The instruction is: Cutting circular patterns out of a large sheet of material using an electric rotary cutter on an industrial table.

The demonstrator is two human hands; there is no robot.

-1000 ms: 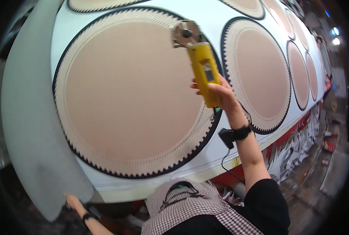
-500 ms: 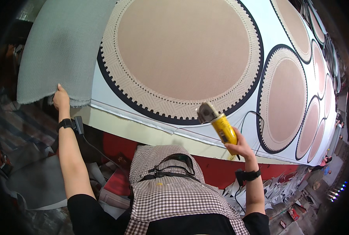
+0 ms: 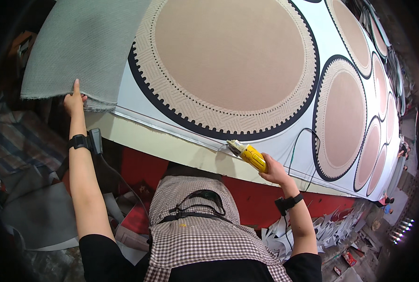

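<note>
**Yellow cutter slants toward the sheet's near edge, right hand on its body**

The person's right hand point(image 3: 275, 173) is wrapped closed round the rear of a yellow handheld cutter point(image 3: 254, 158). The tool's long axis runs from that hand leftward and slightly away from the body, its metal head point(image 3: 234, 147) over the near edge of the white sheet point(image 3: 141, 113), just below the dark toothed rim of the large round pattern point(image 3: 228, 61). Whether the head touches the sheet cannot be told.

The left hand point(image 3: 74, 103) is well apart, left of the cutter, at the near hem of the grey fabric point(image 3: 85, 51), which covers part of the round pattern's left rim. One digit lies straight on the grey, the others curl at the hem; whether they pinch it is unclear. The right hand is the nearer to the round pattern. The bench point(image 3: 167, 149) shows a pale border below the sheet.
</note>
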